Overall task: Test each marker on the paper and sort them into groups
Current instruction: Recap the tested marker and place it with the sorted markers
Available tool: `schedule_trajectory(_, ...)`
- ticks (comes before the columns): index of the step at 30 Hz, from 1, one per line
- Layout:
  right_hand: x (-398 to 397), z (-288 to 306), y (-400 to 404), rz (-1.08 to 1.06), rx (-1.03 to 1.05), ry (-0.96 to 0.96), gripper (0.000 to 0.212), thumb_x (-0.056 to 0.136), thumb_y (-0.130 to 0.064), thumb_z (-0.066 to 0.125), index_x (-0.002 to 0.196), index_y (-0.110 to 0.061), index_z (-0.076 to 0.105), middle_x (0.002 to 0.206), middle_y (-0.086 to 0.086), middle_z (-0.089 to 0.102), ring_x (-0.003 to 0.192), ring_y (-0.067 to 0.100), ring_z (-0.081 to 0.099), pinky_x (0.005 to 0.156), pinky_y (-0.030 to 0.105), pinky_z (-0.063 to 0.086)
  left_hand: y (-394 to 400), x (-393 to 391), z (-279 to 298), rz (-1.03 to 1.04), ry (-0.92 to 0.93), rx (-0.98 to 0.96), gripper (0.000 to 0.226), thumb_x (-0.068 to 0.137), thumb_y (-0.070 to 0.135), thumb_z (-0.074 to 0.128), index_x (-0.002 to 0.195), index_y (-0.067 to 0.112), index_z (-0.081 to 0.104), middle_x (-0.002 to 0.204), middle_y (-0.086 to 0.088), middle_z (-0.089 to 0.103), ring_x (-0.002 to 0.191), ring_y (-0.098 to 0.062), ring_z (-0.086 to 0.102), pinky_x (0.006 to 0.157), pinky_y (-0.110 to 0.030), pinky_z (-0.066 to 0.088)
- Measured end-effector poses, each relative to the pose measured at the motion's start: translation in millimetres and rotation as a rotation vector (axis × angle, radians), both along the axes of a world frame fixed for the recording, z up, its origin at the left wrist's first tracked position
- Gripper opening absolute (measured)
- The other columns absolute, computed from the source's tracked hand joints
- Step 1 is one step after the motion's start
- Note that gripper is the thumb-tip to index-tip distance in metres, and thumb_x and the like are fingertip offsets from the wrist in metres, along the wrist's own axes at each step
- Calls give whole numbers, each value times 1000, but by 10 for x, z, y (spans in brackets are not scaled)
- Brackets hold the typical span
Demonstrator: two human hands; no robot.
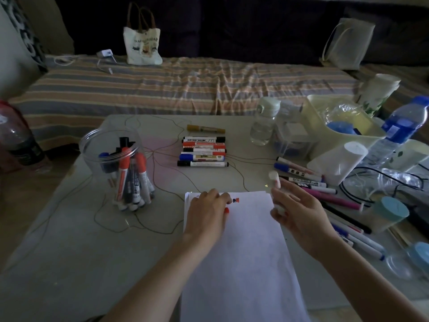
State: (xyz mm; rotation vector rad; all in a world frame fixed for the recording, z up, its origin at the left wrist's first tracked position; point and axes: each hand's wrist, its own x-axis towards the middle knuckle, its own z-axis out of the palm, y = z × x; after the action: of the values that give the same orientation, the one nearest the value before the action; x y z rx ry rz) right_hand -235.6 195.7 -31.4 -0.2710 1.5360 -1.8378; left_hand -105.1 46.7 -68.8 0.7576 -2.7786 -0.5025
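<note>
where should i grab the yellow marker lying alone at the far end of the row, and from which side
Grip the yellow marker across the middle of its barrel, coming straight down from above. It lies flat on the table, crosswise to you, with a gap between it and the next marker in the row, so fingertips probably fit on both long sides.

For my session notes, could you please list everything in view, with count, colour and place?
paper: a stack, white, front centre of table, scribbles at its top edge
jar: one, clear, left of paper, full of upright markers
row of markers: six, black, red and blue caps, beyond paper; uppermost yellowish
loose markers: many, blue, pink, black, right of paper
table: one, grey
tote bag: one, cream, on striped bed
basket: one, pale yellow, far right
water bottle: one, blue label, right edge
left hand: on paper's top, holds a red cap
right hand: holds a white marker
</note>
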Motion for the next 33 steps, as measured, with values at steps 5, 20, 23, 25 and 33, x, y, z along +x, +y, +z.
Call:
schedule_trajectory(5,60,-139,-117,33,130,227,31,87,-29,64,110,-8,63,68,2,57,63,11,54,58,23,49,-83,22,-69,-116,1,-6,40,92,24,59,132,24,53,132,1,50,120,-22,47,99,-33,39)
schedule_trajectory(20,-86,-570,-557,-46,435,691,14,87,-30,72,79,-19,71,65,-7,72,59,4,68,56,16,52,-185,16,-236,-283,-41,-9,39,91,27,55,129,34,58,145,0,43,133,-27,34,105,-43,33)
schedule_trajectory(23,-86,-631,-550,-87,433,742,14,85,-34,73,80,-21,73,70,-8,73,66,2,68,64,18,54,-179,16,-236,-273,-36,13,39,89,28,56,128,34,59,144,-1,45,131,-28,36,105,-44,34)
schedule_trajectory(25,-87,-648,-554,-91,434,743,16,85,-35,73,81,-20,74,72,-8,73,67,1,68,66,19,54,-170,17,-230,-267,-45,19,39,91,27,56,129,35,58,146,0,42,132,-28,34,107,-42,32)
schedule_trajectory(33,-106,-701,-542,-83,430,793,15,83,-34,75,84,-18,75,75,-10,73,70,-4,67,65,10,51,-156,0,-188,-254,-96,10,40,93,29,55,132,40,53,148,4,37,135,-23,28,109,-39,27)
